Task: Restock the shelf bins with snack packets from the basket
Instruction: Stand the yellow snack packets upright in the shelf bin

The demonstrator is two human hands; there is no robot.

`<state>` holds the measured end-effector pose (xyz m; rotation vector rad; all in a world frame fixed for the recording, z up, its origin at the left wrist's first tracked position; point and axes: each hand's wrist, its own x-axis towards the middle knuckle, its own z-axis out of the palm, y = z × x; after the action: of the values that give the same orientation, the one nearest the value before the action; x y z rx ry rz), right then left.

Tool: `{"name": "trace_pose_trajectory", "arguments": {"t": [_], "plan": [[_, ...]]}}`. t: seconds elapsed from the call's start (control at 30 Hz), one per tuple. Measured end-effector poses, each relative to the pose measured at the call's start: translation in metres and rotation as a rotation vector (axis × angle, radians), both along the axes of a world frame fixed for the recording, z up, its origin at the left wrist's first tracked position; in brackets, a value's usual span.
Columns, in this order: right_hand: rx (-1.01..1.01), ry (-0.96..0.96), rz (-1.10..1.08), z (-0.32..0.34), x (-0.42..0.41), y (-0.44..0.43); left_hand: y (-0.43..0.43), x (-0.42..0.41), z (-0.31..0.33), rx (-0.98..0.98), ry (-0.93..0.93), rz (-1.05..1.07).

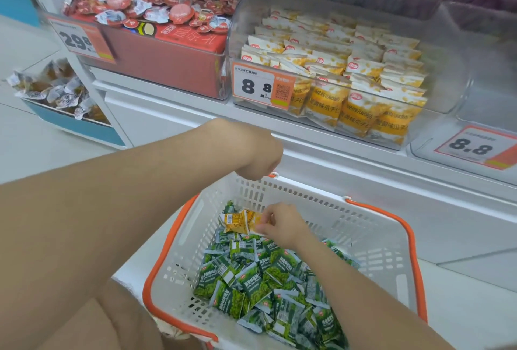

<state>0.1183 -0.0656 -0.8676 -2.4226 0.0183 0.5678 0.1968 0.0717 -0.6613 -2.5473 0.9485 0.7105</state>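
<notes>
- Head view: the white basket (363,238) with orange handles sits low in front of the shelf. A heap of green packets (265,279) covers its floor.
- At the basket's far left inside corner, the right hand (282,225) pinches a couple of yellow packets (240,221) between thumb and fingertips. They are lifted just clear of the green heap.
- The left hand (260,151) hangs over the basket's far left rim with its knuckles towards the camera. Its fingers are hidden, so I cannot tell whether it grips anything.
- Above and beyond the basket, a clear bin (447,84) holds rows of matching yellow packets behind a price tag (263,87), so it is probably where these belong.
- Up and to the left of the basket, another bin (167,70) is heaped with red snacks.
- Handling, as a judgement: the packets look light, soft and crinkly, with slick film. A pinch on the sealed edge should hold better than squeezing the puffed middle. A loose bunch of several could easily slip apart on the way up.
</notes>
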Motion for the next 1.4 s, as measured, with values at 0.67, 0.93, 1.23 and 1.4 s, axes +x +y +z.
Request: {"name": "trace_pose_trajectory", "arguments": {"t": [0.67,0.93,1.23,1.4], "plan": [[0.727,-0.292,-0.398,0.283,-0.010,0.001,0.002,-0.043,0.121,-1.021,0.364,0.450],[0.109,-0.569,-0.051,0.308,0.014,-0.037,0.012,-0.030,0.139,-1.163,0.252,0.573],[0.576,-0.440,-0.187,0.297,0.022,-0.047,0.007,-0.011,0.140,-1.506,0.342,0.723],[0.447,-0.467,-0.074,0.295,0.028,-0.041,0.007,-0.005,0.141,-1.443,0.265,0.658]]}}
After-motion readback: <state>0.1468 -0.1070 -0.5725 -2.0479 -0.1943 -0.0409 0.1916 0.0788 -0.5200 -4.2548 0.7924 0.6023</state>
